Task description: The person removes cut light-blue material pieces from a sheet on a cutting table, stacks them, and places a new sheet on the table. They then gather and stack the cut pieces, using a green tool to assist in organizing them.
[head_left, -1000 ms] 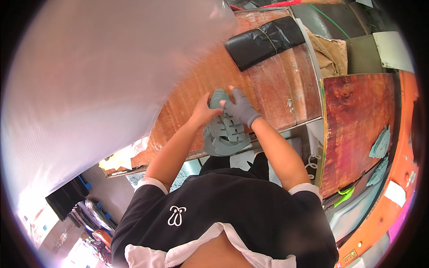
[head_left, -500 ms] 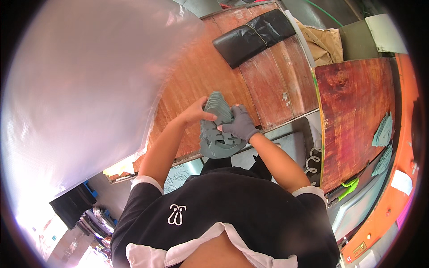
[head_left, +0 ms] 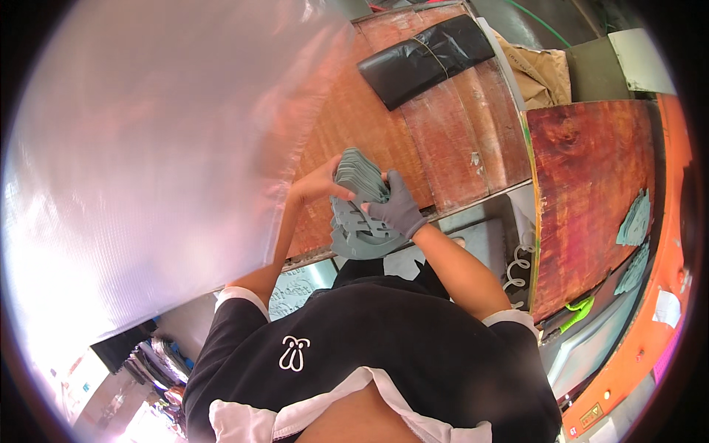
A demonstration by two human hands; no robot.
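Between my hands is a stack of thin grey-green cut-out pieces (head_left: 360, 177), notched along the edges and curved at the near end. It sits over the near edge of the wooden table (head_left: 369, 133). My bare left hand (head_left: 325, 182) grips the stack's left side, thumb on top. On the right side, my right hand (head_left: 399, 207), in a grey fingerless glove, is closed round the stack with its thumb on the upper face. The fingers underneath are hidden. A translucent plastic sheet hangs over part of my left forearm.
The large plastic sheet (head_left: 162, 148) covers the left side. A black plastic bundle (head_left: 425, 63) tied with a band lies at the back. On the right stands a reddish wooden board (head_left: 591, 199), with more grey-green pieces (head_left: 634, 220) beyond it near an orange machine frame (head_left: 673, 221).
The plastic sheet has shifted right and now covers part of my left forearm. Both hands keep hold of the stack, whose far end looks slightly more fanned.
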